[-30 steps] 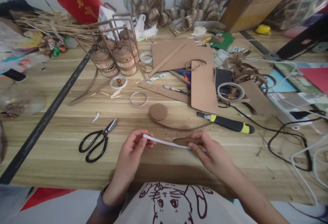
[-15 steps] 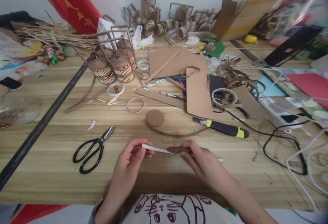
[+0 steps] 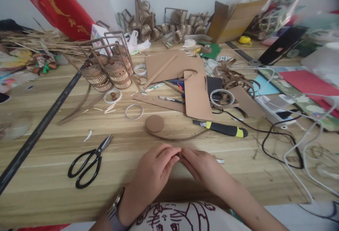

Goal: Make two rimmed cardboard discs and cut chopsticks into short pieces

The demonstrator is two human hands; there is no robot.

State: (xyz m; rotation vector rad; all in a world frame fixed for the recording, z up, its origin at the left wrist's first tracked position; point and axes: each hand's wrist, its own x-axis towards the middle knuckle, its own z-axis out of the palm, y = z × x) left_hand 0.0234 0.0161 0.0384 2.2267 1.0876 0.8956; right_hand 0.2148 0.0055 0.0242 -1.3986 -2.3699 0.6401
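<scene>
Near the table's front edge, my left hand [image 3: 159, 165] and my right hand [image 3: 202, 164] meet with their fingertips pinched together. Between them only a sliver of a brown cardboard piece [image 3: 180, 155] shows; the fingers cover the rest. The white paper strip seen on it earlier is hidden. Just beyond the hands lies a round cardboard disc [image 3: 155, 123], with a thin corrugated cardboard strip [image 3: 177, 139] curving beside it. Black-handled scissors [image 3: 91, 162] rest to the left, blades partly apart. A black and yellow utility knife [image 3: 225, 128] lies to the right.
Rolls of tape [image 3: 134, 111], cardboard sheets [image 3: 197, 97] and a pen [image 3: 171, 99] lie farther back. Small slatted barrels [image 3: 119, 74] stand back left. A long black metal bar [image 3: 39, 128] crosses the left side. Cables [image 3: 288, 153] loop over the right side.
My left hand has moved right to meet my right hand, closing over the brown piece. The white strip stretched between the hands is no longer visible. The whole view has shifted slightly.
</scene>
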